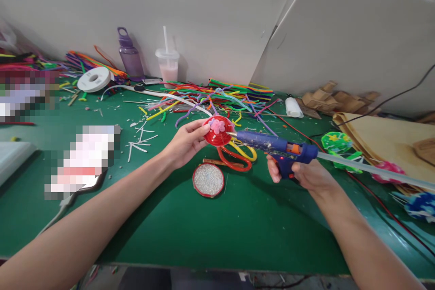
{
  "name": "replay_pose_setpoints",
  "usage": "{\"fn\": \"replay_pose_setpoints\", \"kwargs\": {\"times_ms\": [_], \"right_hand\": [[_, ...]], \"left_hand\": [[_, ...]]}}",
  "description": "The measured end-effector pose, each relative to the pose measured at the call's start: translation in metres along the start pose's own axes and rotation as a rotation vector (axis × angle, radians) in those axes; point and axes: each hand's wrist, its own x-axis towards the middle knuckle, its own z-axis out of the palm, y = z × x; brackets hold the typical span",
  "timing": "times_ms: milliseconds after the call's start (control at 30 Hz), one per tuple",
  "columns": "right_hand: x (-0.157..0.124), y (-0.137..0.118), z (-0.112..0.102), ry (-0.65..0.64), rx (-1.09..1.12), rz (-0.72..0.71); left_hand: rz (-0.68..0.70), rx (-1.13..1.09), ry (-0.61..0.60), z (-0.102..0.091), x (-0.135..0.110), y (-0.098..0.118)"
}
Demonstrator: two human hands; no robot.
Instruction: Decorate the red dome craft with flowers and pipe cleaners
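My left hand [190,142] pinches a round red disc [212,137] by its left edge, thumb on top. Pink flower shapes [217,126] sit on the disc's face. My right hand [299,173] is wrapped round the handle of a blue hot glue gun [263,142], which has a long clear glue stick [360,163] in its back end. The gun's nozzle meets the right part of the disc; whether it touches I cannot tell. Below the disc lies a round red-rimmed dish [208,180] of small pale beads. Red and yellow pipe cleaner loops [234,163] lie just behind it.
Pipe cleaners [217,99] in many colours are heaped at the back, near a drink cup [169,65], a purple bottle [131,56] and a ribbon spool [93,79]. White strips [140,140] lie left. Finished-looking fuzzy pieces [336,142] and a red cable [370,192] are at right.
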Motion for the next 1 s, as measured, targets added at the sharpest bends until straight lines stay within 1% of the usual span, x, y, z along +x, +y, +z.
{"fn": "replay_pose_setpoints", "kwargs": {"times_ms": [200, 333, 433, 500, 567, 633, 733, 833, 933, 1000], "right_hand": [[0.000, 0.003, -0.001, 0.005, 0.013, -0.007], [0.000, 0.003, -0.003, 0.039, -0.089, -0.017], [-0.001, -0.002, -0.006, 0.119, -0.159, -0.065], [-0.003, -0.006, -0.008, 0.210, -0.138, -0.131], [-0.006, -0.009, -0.010, 0.266, -0.080, -0.203], [-0.008, -0.010, -0.013, 0.268, -0.022, -0.250], [-0.009, -0.010, -0.016, 0.241, 0.022, -0.271], [-0.008, -0.010, -0.023, 0.244, -0.048, -0.222], [-0.006, -0.006, -0.037, 0.241, -0.271, -0.067], [-0.005, -0.003, -0.046, 0.210, -0.457, 0.012]], "left_hand": [[0.000, 0.002, -0.010, 0.001, -0.001, 0.001], [0.018, 0.037, -0.012, 0.000, 0.000, 0.002], [0.042, 0.062, 0.016, -0.002, 0.001, 0.004], [0.060, 0.050, 0.028, -0.004, 0.002, 0.004], [0.068, 0.024, 0.034, -0.006, 0.004, 0.003], [0.062, 0.003, 0.041, -0.007, 0.004, 0.002], [0.047, -0.009, 0.046, -0.007, 0.005, 0.002], [0.034, -0.012, 0.038, -0.007, 0.004, 0.002], [0.016, -0.028, 0.029, -0.007, 0.004, 0.003], [0.007, -0.051, 0.019, -0.007, 0.004, 0.003]]}}
